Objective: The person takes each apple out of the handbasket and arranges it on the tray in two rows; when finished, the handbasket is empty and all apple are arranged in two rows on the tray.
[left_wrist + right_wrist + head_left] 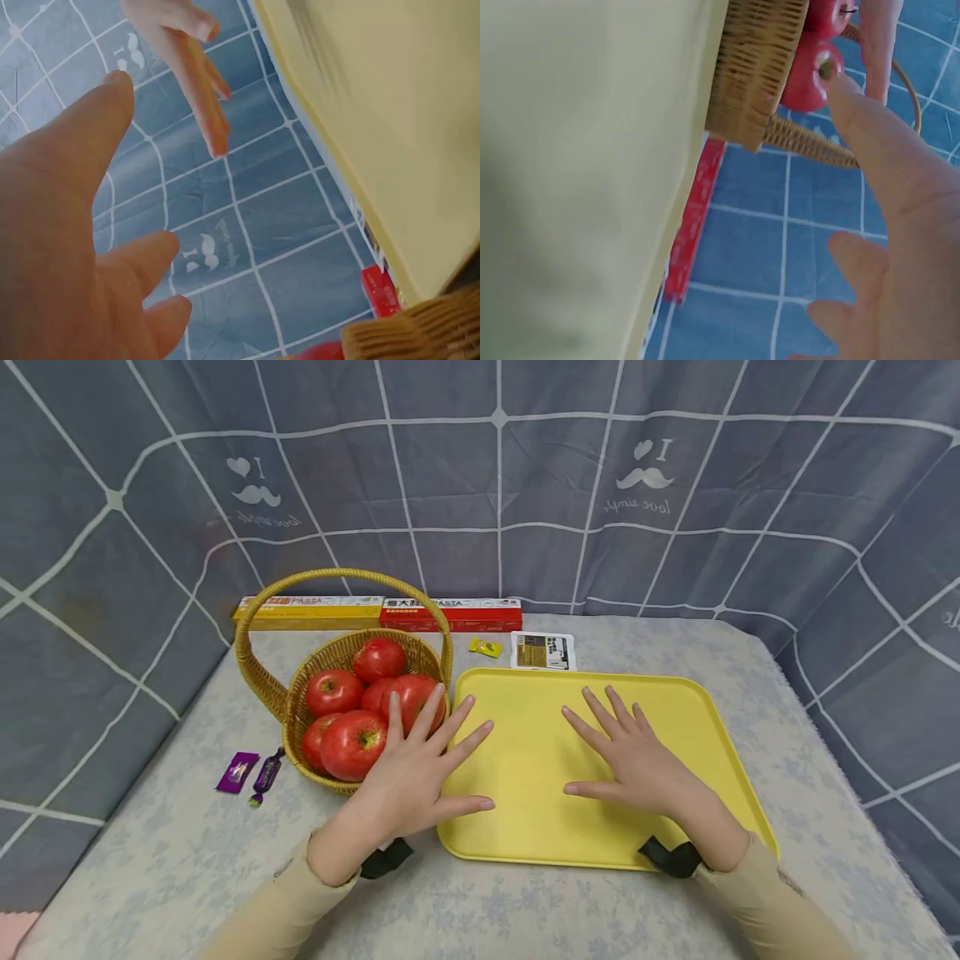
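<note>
- Nearest the camera, two beige fabric sleeves [277, 902] are seen, with short black bands [385, 860] hanging beneath the wrists.
- The left hand [416, 768] is held palm down, released, its fingers spread and nothing grasped; in the head view the basket's right edge is overlapped by its fingers, and whether anything is touched cannot be told.
- The right hand [637, 760] is likewise released, with fingers spread and nothing grasped, and is held above the tray.
- A shallow yellow rectangular tray [525, 760] with rounded corners is laid on the table, which is covered by a pale grey-blue mottled cloth [525, 910].
- Left of the basket, a flat purple sweet packet [237, 772] and a dark purple twist-wrapped sweet [266, 774] are placed side by side.
- A tan wicker basket [754, 67] with an arched handle is set just left of the tray and is filled with large round red apples [354, 745].
- Behind these, a small yellow wrapped sweet [486, 647] and a white flat packet [543, 651] with brown and black print are laid.
- Farther back, a yellow-and-white pasta box [315, 615] and a red-and-white pasta box [450, 617] are lined end to end.
- The back is closed off by a grey-blue curtain [450, 468] printed with white grid lines and moustaches.
</note>
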Tool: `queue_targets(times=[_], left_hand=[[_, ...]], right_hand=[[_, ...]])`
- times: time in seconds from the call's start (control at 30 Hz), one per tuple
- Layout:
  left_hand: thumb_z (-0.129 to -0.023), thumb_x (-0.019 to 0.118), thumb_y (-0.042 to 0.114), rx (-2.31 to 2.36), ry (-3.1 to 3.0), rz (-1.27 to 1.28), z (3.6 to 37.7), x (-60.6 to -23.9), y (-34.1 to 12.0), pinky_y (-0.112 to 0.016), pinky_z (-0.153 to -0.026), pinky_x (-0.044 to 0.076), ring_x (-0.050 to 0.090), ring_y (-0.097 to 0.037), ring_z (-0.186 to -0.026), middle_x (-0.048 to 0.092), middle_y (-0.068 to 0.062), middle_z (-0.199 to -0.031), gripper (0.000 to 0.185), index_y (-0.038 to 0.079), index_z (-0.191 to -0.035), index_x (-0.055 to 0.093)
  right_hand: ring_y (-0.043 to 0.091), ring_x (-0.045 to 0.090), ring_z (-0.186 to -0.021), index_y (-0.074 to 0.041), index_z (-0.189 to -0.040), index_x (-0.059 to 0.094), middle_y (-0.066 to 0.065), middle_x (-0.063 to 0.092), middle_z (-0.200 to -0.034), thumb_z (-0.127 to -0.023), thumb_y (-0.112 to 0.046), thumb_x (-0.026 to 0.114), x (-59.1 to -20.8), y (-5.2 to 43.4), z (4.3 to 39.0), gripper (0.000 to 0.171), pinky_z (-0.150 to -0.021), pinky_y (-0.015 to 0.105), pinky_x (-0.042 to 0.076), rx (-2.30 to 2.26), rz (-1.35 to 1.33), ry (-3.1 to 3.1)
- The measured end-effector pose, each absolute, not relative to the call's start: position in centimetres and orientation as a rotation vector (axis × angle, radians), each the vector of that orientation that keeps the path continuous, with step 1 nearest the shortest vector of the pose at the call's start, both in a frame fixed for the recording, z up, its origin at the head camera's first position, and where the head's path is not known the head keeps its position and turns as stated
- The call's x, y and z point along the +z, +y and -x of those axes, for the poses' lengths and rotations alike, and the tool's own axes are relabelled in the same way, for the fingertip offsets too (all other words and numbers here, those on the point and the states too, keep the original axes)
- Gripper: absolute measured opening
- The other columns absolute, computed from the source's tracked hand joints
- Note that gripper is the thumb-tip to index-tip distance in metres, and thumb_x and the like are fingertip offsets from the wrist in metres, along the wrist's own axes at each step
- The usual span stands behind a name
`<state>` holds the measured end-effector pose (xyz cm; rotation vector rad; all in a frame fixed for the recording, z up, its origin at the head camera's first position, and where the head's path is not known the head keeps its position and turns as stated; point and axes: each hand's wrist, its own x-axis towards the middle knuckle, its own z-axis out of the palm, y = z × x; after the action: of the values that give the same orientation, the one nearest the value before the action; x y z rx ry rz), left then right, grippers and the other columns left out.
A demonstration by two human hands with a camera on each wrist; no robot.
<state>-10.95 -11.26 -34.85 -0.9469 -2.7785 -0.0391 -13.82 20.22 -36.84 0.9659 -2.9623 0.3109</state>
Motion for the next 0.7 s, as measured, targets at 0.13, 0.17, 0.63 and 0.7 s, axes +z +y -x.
queue_targets(times=[0.13, 0.17, 0.63, 0.7], left_hand=[[-0.083, 0.037, 0.075, -0.065, -2.698, 0.976, 9.9, -34.5, -12.4, -0.065, -0.104, -0.006, 0.0, -0.035, -0.141, 0.019, -0.005, -0.154, 0.079, 0.028, -0.146, 0.035], [-0.084, 0.038, 0.074, -0.08, -2.675, 0.982, 9.7, -34.5, -12.8, -0.064, -0.105, -0.004, 0.002, -0.035, -0.141, 0.021, -0.005, -0.154, 0.078, 0.026, -0.145, 0.037], [-0.091, 0.057, 0.046, -0.621, -2.085, 0.724, 9.3, -34.2, -20.8, -0.033, -0.105, 0.033, 0.053, -0.032, -0.116, 0.06, -0.016, -0.123, 0.052, -0.002, -0.11, 0.068], [-0.09, 0.059, 0.045, -0.671, -2.026, 0.618, 9.7, -34.5, -22.0, -0.028, -0.103, 0.036, 0.057, -0.033, -0.11, 0.062, -0.017, -0.118, 0.052, -0.004, -0.106, 0.069]], right_hand=[[0.035, 0.011, -0.14, -0.026, -0.151, 0.017, 0.01, 0.007, -0.156, -0.082, -0.068, 0.052, -36.7, 18.8, 14.2, 0.088, -0.108, 0.055, 0.02, 0.464, -1.068, -2.934], [0.033, 0.015, -0.14, -0.027, -0.151, 0.016, 0.009, 0.008, -0.156, -0.083, -0.067, 0.051, -36.7, 18.4, 14.3, 0.087, -0.107, 0.053, 0.024, 0.503, -1.086, -2.929], [0.014, 0.043, -0.125, -0.026, -0.144, 0.038, -0.009, 0.039, -0.143, -0.085, -0.056, 0.06, -35.8, 10.8, 17.2, 0.07, -0.099, 0.039, 0.039, 1.028, -1.111, -2.769], [0.015, 0.047, -0.12, -0.023, -0.141, 0.042, -0.007, 0.042, -0.14, -0.085, -0.05, 0.064, -35.7, 9.7, 17.5, 0.067, -0.095, 0.038, 0.042, 1.133, -1.12, -2.711]])
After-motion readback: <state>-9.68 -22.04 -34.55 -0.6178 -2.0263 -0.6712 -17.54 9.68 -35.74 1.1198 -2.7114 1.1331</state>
